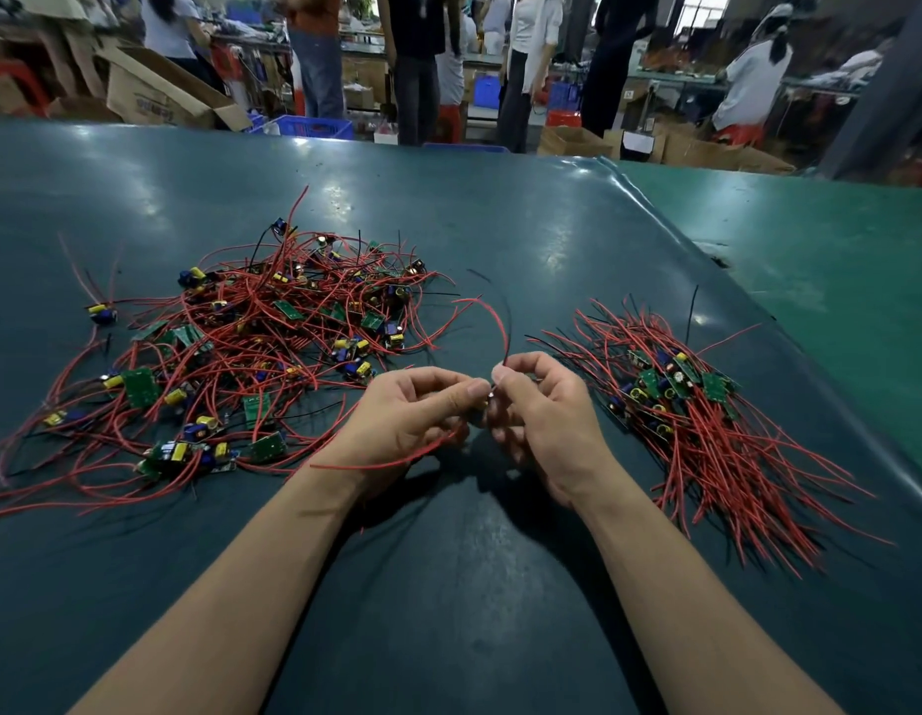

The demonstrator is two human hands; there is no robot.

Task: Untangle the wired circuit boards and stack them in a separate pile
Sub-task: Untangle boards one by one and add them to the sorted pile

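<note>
Your forearms reach in over the dark green desk (pixel 448 585). Your left hand (pixel 412 410) and right hand (pixel 541 415) meet at the middle, fingers pressed together, each pinching part of one wired circuit board (pixel 487 399) that sits mostly hidden between them. A red wire (pixel 492 322) arcs up from your right thumb; another trails beneath your left palm. To your right lies the sorted pile (pixel 696 410), its boards bunched and wires lying roughly parallel. To your left, further out, spreads the tangled heap (pixel 252 348) of boards and red wires. Beyond the desk, people (pixel 412 59) stand among cardboard boxes (pixel 159 95).
</note>
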